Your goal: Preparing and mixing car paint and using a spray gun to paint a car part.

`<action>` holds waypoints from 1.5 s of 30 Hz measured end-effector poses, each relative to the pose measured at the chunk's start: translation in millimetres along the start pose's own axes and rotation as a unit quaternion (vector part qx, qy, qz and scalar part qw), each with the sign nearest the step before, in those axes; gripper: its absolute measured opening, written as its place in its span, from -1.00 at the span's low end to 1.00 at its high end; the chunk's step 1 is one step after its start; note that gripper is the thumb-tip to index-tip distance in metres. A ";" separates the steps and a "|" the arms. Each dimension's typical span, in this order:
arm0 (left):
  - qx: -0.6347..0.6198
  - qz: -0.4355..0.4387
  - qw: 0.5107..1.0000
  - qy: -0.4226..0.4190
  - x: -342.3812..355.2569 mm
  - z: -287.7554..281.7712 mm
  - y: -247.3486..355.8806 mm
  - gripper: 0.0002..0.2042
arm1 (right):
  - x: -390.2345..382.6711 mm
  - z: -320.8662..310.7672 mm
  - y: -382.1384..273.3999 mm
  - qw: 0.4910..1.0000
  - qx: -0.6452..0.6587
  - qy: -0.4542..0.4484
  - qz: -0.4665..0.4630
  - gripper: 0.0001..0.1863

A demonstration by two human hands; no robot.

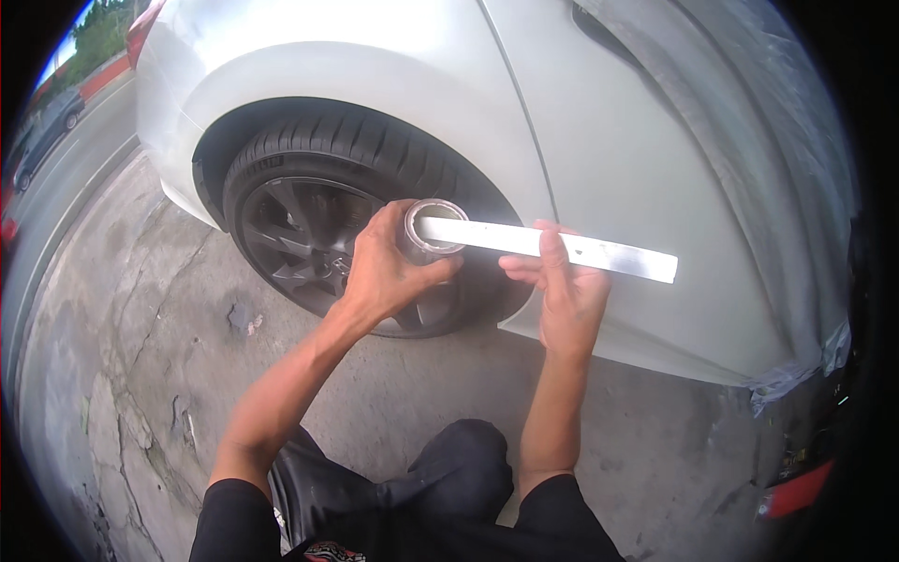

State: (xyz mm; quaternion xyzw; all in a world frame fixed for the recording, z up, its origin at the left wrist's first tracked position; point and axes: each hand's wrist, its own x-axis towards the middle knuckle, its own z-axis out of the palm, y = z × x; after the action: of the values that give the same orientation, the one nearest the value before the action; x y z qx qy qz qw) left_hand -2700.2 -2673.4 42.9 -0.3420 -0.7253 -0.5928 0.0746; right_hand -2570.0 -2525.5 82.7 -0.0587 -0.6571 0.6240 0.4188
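Observation:
My left hand (393,267) grips a small round can (434,242), its open top tipped toward me. A long flat white strip (641,262) has its left end inside the can and reaches out to the right. My right hand (567,290) holds the strip near its middle, thumb over it and fingers curled below. Both hands are in front of a white car's wheel (295,239) with dark spokes and a black tyre, beside the pale body panel (646,169).
Plastic sheeting (777,187) drapes over the car at the right. Cracked concrete (140,375) lies beneath. A road (89,159) with a dark car (47,140) runs along the far left. My bent knee (459,450) is below my hands. A red object (796,492) sits at lower right.

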 end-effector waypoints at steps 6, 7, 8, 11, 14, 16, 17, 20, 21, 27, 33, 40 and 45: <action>0.011 0.012 1.000 0.006 23.6 -9.7 21.4 -0.33 | 19.3 -7.5 4.3 0.994 0.098 0.037 -0.004 -0.63; 0.022 0.015 1.000 0.010 26.7 -10.6 22.8 -0.33 | 21.7 -7.4 5.4 0.992 0.114 0.044 -0.002 -0.63; 0.020 0.017 1.000 0.011 29.6 -10.9 24.5 -0.33 | 23.7 -8.2 6.0 0.993 0.113 0.043 -0.005 -0.63; 0.017 0.028 0.999 0.013 34.9 -11.8 29.6 -0.33 | 28.4 -9.5 3.9 0.991 0.124 0.045 -0.009 -0.63; 0.001 0.014 1.000 0.007 35.9 -14.7 36.7 -0.29 | 32.3 -9.5 -3.8 0.993 0.103 0.044 -0.028 -0.60; -0.046 -0.042 0.998 -0.023 34.6 -19.3 45.3 -0.23 | 36.0 -10.6 -6.1 0.992 0.112 0.041 -0.028 -0.56; -0.047 -0.041 0.998 -0.022 33.9 -20.2 47.5 -0.23 | 36.9 -11.6 -6.2 0.993 0.111 0.040 -0.029 -0.56; -0.072 -0.064 0.995 -0.031 34.2 -22.2 49.0 -0.19 | 40.4 -12.1 -2.3 0.990 0.132 0.031 -0.032 -0.54; -0.070 -0.060 0.995 -0.027 35.3 -22.5 47.8 -0.19 | 41.6 -11.4 -0.8 0.988 0.148 0.030 -0.025 -0.53; -0.079 -0.046 0.996 -0.017 41.3 -25.8 43.7 -0.19 | 49.8 -13.1 19.1 0.977 0.213 0.009 -0.008 -0.52; -0.064 -0.028 0.998 0.000 45.0 -29.9 41.9 -0.22 | 54.9 -8.4 27.6 0.972 0.233 0.007 0.002 -0.54; -0.074 -0.007 0.997 0.016 45.7 -31.6 40.6 -0.26 | 56.6 -4.7 25.7 0.974 0.225 0.020 0.005 -0.55; -0.077 0.005 0.997 0.016 46.5 -33.0 37.3 -0.28 | 57.4 -5.3 26.9 0.973 0.231 0.015 0.005 -0.56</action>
State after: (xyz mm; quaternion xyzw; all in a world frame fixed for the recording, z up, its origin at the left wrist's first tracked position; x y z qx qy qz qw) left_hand -2723.3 -2682.2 106.4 -0.3405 -0.6745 -0.6521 0.0623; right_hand -2615.6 -2481.2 86.0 0.0269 -0.4887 0.7597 0.4282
